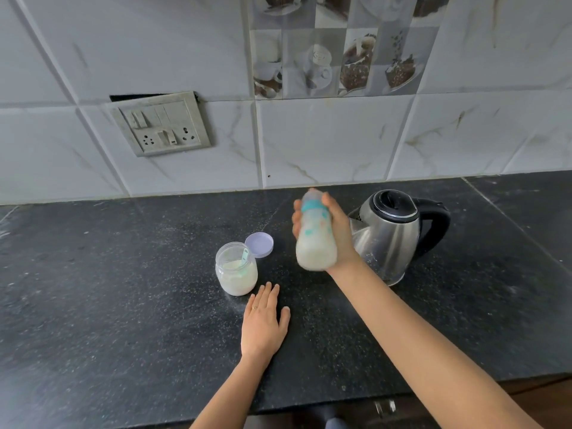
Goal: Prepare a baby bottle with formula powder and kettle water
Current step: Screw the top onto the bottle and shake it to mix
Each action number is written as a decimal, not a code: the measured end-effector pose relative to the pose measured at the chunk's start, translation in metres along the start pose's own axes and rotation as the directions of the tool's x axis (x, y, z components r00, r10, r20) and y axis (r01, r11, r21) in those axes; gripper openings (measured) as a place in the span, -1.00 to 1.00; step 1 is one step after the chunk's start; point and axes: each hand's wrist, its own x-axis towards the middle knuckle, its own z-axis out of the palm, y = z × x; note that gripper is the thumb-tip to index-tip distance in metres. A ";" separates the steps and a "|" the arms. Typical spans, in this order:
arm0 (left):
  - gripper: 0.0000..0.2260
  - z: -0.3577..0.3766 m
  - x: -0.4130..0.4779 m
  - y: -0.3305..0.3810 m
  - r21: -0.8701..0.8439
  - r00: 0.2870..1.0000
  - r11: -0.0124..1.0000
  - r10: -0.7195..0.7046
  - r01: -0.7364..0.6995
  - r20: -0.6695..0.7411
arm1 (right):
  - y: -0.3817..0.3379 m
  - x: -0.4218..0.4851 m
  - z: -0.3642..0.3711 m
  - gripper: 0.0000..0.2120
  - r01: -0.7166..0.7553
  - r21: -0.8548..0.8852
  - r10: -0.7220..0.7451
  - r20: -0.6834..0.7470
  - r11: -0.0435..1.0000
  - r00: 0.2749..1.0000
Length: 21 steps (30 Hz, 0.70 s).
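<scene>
Head view of a dark speckled stone bench (123,305) set against a wall of pale marbled tiles. The right hand (335,230) is wrapped around a baby bottle (314,236), gripping it along its body, and holds it clear of the bench, roughly upright with the top tilted slightly to the far left. The bottle is blurred; a teal collar sits below its teat, teal and pale orange marks show on its side, and milky white liquid fills its lower part. The left hand (263,323) lies flat, palm down, on the bench with fingers extended and together and the thumb spread to the right, holding nothing; a ring is on one finger.

Just beyond the left hand's fingertips stands an open clear formula jar (236,269), partly filled with off-white powder, with a teal scoop (245,254) leaning inside against its wall. The jar's lilac lid (259,244) lies on the bench just beside the jar, on its far right side. A stainless steel kettle (393,236) with a black lid and black handle stands to the right of the bottle, behind the right hand, handle pointing right.

On the wall at far left is a grey switch-and-socket plate (162,125); a panel of decorative tiles (337,48) printed with cups and coffee beans occupies the upper centre
</scene>
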 end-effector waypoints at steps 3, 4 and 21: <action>-0.49 -0.001 -0.001 0.000 -0.004 1.000 1.000 0.000 0.000 -0.002 | -0.006 0.006 -0.004 -0.69 0.078 0.141 -0.043 -0.239 0.987 0.970; -0.49 -0.001 -0.001 0.001 -0.003 1.000 1.000 0.001 -0.001 -0.002 | -0.006 0.002 -0.004 -0.64 0.011 0.095 0.005 -0.170 0.995 0.985; -0.49 -0.001 0.000 0.001 0.010 1.000 1.000 0.001 -0.001 -0.003 | -0.004 -0.005 0.006 -0.73 0.109 0.043 -0.096 -0.227 0.993 0.969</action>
